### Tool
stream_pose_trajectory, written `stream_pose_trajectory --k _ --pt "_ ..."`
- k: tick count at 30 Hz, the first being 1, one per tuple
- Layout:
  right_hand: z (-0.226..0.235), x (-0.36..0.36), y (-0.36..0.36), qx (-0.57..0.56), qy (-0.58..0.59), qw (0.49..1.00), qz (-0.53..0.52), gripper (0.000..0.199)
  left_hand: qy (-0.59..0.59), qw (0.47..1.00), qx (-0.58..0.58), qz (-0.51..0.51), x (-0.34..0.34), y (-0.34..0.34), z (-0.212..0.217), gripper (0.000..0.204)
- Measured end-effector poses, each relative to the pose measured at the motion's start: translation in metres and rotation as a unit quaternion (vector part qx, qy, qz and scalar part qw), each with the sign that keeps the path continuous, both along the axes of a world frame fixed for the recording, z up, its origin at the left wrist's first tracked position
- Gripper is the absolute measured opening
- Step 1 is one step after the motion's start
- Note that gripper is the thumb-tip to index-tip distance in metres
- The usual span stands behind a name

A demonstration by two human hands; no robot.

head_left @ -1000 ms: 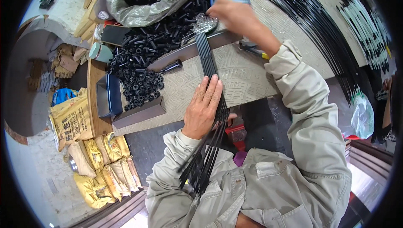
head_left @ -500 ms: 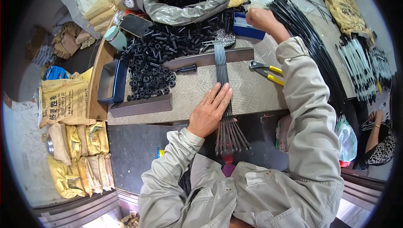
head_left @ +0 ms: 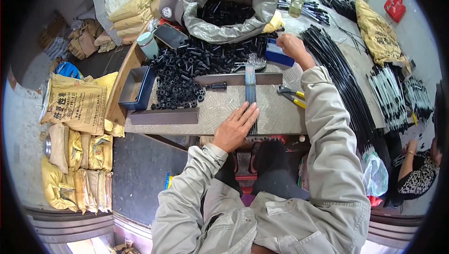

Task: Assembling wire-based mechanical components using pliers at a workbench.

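Note:
A flat bundle of thin dark rods lies across the metal-topped bench, its far ends with silvery tips over a grey metal bar. My left hand lies flat on the bundle's near end at the bench edge, fingers spread. My right hand reaches into a small blue box behind the bar; its fingertips are hidden. A heap of small black plastic parts covers the bench to the left of the bundle.
An open grey sack of black parts stands at the back. Yellow-handled pliers, a screwdriver and a blue tray sit on the bench. Long black rods lie to the right. Yellow sacks pile left. Another person sits right.
My right hand left the bundle's far end and went to the blue box. The rods that hung off the near edge toward my lap no longer show there.

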State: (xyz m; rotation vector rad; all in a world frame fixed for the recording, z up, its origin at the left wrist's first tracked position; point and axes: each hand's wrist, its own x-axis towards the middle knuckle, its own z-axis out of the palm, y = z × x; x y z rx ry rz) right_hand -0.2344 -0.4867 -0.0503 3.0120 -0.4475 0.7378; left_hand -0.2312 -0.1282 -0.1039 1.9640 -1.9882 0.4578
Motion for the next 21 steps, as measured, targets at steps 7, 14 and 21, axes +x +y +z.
stream_pose_trajectory --k 7,14,21 --pt "0.044 -0.069 0.086 0.371 -0.211 0.897 0.118 0.011 0.082 0.996 -0.012 -0.011 0.000 -0.004 0.005 0.095" --pt "0.126 -0.195 0.237 0.164 -0.197 0.923 0.288 0.010 0.630 0.735 -0.081 -0.237 -0.018 0.015 0.112 0.071" --pt "0.106 -0.183 0.248 0.031 -0.259 0.943 0.208 0.028 0.578 0.790 -0.090 -0.184 -0.032 0.015 0.147 0.026"
